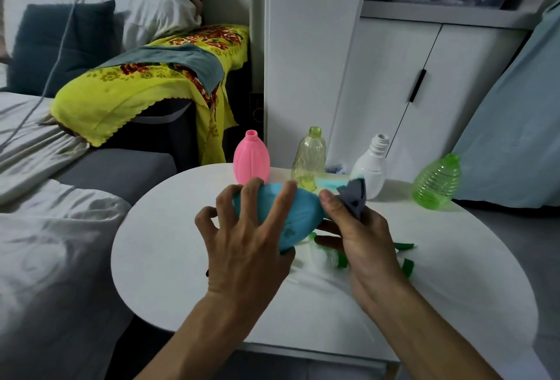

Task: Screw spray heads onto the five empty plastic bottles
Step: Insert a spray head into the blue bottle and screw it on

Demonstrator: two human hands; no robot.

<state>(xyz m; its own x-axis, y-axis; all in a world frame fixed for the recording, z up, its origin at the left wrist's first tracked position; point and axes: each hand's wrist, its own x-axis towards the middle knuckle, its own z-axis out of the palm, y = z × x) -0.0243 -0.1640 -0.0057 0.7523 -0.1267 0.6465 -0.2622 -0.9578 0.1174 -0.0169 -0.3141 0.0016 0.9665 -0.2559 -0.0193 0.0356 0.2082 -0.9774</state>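
My left hand grips a blue plastic bottle lying sideways above the white round table. At the bottle's neck, my right hand pinches a dark blue-grey spray head. Along the table's far edge stand a pink bottle, a clear yellowish bottle, a white bottle and a ribbed green bottle, all with bare necks. Green spray heads lie on the table, partly hidden behind my right hand.
A grey sofa with white sheets sits to the left, and a yellow floral cloth is draped over its arm. White cabinet doors stand behind the table. A pale blue cushion leans at the right.
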